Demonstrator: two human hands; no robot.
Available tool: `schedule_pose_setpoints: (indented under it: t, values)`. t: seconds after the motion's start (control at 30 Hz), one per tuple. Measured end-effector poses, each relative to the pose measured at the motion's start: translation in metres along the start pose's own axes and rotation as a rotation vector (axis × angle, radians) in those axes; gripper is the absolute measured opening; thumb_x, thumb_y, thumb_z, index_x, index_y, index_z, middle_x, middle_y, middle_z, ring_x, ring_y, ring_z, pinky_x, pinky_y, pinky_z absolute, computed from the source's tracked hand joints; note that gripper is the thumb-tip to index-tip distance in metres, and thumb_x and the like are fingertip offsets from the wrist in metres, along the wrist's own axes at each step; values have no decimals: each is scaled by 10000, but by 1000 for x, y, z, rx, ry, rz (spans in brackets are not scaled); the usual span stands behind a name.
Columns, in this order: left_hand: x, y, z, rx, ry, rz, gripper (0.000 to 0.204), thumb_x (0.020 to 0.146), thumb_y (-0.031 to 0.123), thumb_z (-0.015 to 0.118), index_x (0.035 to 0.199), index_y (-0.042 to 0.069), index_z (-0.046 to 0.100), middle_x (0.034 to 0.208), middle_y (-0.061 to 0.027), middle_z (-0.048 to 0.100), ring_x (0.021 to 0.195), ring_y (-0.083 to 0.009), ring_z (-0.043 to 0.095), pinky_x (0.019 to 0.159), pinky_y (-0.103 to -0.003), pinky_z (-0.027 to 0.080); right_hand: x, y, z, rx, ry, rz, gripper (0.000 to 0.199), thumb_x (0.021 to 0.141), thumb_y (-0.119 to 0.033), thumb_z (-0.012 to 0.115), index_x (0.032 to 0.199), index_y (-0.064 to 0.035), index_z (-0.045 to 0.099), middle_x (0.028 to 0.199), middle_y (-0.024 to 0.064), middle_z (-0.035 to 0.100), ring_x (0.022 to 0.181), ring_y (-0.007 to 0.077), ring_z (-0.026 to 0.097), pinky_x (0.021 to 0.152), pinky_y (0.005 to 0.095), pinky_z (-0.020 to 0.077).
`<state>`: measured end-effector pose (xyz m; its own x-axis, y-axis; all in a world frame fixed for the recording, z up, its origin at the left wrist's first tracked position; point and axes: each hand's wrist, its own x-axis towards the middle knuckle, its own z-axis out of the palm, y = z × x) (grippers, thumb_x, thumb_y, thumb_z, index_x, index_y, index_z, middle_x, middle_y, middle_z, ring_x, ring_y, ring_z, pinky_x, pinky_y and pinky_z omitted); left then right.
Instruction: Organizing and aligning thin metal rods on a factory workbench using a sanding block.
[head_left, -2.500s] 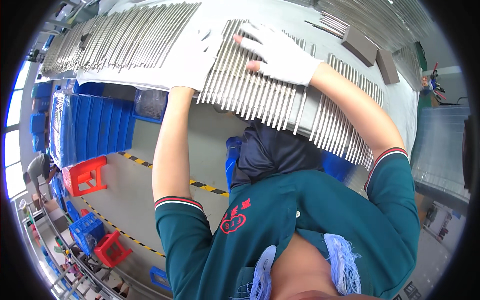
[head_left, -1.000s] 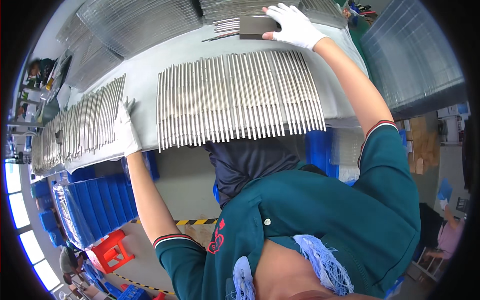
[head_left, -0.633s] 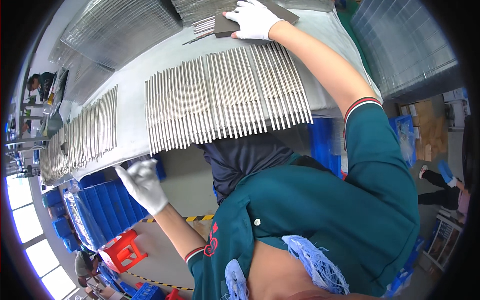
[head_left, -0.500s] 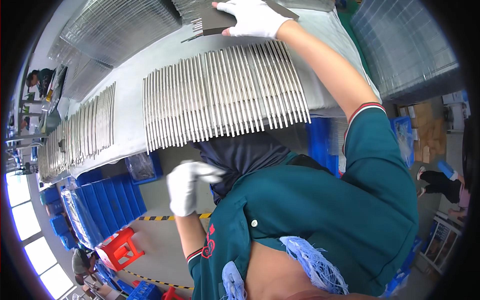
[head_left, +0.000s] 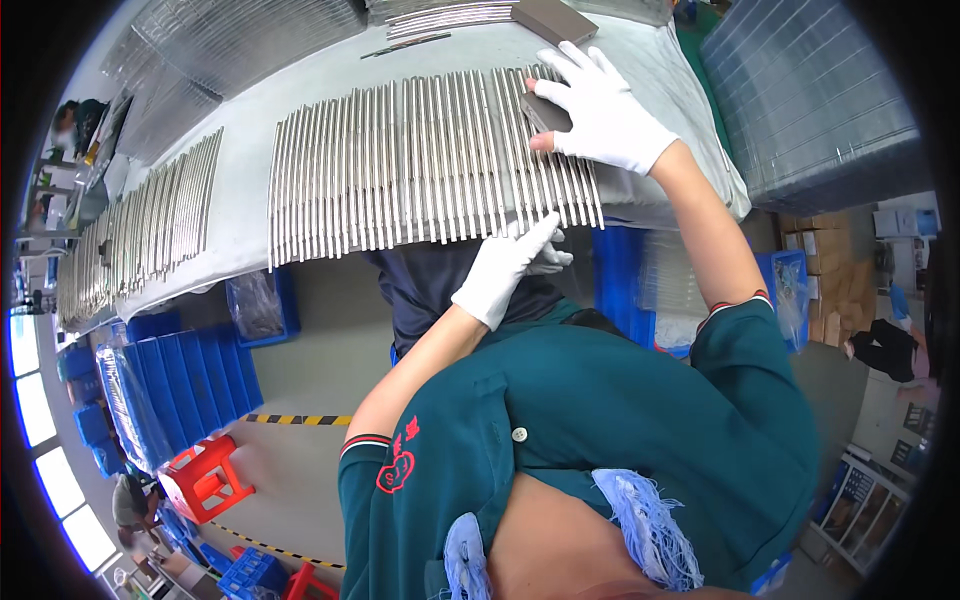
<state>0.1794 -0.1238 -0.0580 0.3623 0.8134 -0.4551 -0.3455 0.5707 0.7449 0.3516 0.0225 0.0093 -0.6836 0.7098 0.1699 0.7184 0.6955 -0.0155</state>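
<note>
In the head view, a grey block (head_left: 545, 113) is grasped by the right hand (head_left: 612, 122) over the right part of the metal rods (head_left: 390, 165) on the tabletop (head_left: 245, 200). At their near ends, the left hand (head_left: 510, 265) is held half-curled; its grip cannot be told.

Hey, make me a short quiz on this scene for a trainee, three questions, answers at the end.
1. Open question: What is the person's right hand gripping?

2. True or false: The left hand is at the near ends of the large row of rods, on the side closest to the person.

3. Multiple choice: Where does the other row of rods lie?
A) To the left of the large row
B) To the right of the large row
C) On the floor

Key:
1. A dark block, over the right part of the large row.
2. True.
3. A.
</note>
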Motion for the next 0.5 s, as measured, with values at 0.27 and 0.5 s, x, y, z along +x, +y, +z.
schedule_pose_setpoints:
  t: [0.27,0.5]
  values:
    - [0,-8,6,-14,163,134,364,919,294,649,918,-69,611,731,-114,668,731,-183,686,725,-276,541,-29,14,-8,36,-40,232,893,741,-705,609,1419,-146,450,1489,259,310,1387,423,279,1148,502,181]
    - [0,-4,23,100,134,21,326,917,281,653,961,-39,618,758,-131,688,718,-164,675,712,-267,529,-35,1,-8,97,-81,337,877,738,-677,627,1431,-177,432,1452,275,353,1317,422,385,1112,489,261]
